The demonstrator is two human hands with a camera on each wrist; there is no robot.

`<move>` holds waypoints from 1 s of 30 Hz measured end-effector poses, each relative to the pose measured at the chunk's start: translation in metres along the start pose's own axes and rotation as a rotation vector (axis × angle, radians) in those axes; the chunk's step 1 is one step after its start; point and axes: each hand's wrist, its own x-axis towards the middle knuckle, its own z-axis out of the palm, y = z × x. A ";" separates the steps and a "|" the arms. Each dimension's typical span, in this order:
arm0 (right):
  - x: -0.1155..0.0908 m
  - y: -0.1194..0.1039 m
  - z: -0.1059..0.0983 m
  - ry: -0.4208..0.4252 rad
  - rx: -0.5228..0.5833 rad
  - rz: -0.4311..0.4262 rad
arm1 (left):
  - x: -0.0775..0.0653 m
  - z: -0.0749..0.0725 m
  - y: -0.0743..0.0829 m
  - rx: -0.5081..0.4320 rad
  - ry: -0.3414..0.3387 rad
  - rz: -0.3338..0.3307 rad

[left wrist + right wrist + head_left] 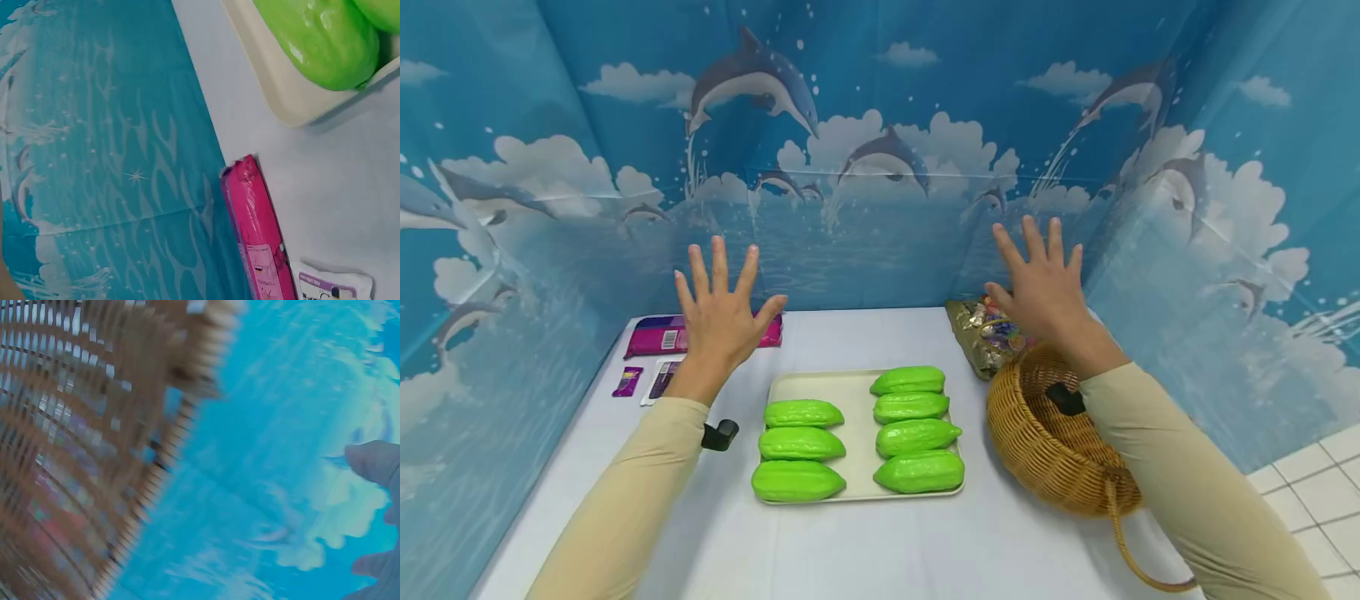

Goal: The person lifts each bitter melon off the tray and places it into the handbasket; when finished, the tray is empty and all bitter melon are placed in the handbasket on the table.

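Head view: the wicker basket sits right of centre, partly covered by the right sleeve. From where I stand, its long axis runs from upper left to lower right, and its looped handle trails towards the lower right corner. Whether it stands upright or tilted cannot be determined.

The right hand is the nearer one: the basket lies just below it in the frame, under the wrist. Its fingers are spread wide and hold nothing. The left hand, left of centre, is likewise splayed and unladen, well apart from the basket. Nearest to it is a pink packet, partly hidden behind the hand, its long axis running across the frame.

Further findings: a gold bag lies just beyond the basket, above it in the frame. At centre, a cream tray bears seven green fruits, three in the left column, four in the right. A small purple packet and a white packet lie at left. Behind hangs a dolphin-print curtain. The right wrist view is blurred; basket detail there is unreliable.
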 end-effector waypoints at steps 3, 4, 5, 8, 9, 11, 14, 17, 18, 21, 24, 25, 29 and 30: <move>-0.018 -0.007 -0.026 0.083 -0.028 0.001 | -0.008 -0.009 0.001 -0.187 0.008 -0.059; -0.026 -0.011 -0.034 0.116 -0.037 -0.005 | -0.013 -0.012 0.002 -0.277 0.008 -0.098; -0.036 -0.015 -0.042 0.158 -0.037 -0.019 | -0.019 -0.015 0.003 -0.371 0.007 -0.146; -0.069 -0.029 -0.058 0.310 0.049 -0.083 | -0.042 -0.023 0.005 -0.664 -0.014 -0.323; -0.080 -0.033 -0.060 0.362 0.097 -0.108 | -0.051 -0.024 0.005 -0.743 -0.032 -0.384; -0.102 -0.044 -0.060 0.436 0.239 -0.139 | -0.073 -0.026 0.005 -0.852 -0.086 -0.489; -0.131 -0.062 -0.049 0.489 0.459 -0.159 | -0.108 -0.025 0.000 -0.916 -0.188 -0.579; -0.157 -0.080 -0.028 0.419 0.616 -0.129 | -0.141 -0.018 -0.006 -0.864 -0.294 -0.611; -0.163 -0.086 -0.021 0.383 0.642 -0.115 | -0.151 -0.016 -0.008 -0.841 -0.326 -0.619; -0.176 -0.100 0.003 0.221 0.714 -0.043 | -0.174 -0.006 -0.012 -0.811 -0.403 -0.646; -0.180 -0.110 0.025 0.077 0.768 0.009 | -0.190 0.002 -0.013 -0.823 -0.471 -0.671; -0.180 -0.113 0.031 0.038 0.785 0.011 | -0.194 0.004 -0.013 -0.833 -0.487 -0.680; -0.176 -0.124 0.054 -0.069 0.803 -0.026 | -0.202 0.011 -0.012 -0.875 -0.529 -0.687; -0.175 -0.127 0.058 -0.088 0.796 -0.033 | -0.202 0.013 -0.012 -0.891 -0.534 -0.683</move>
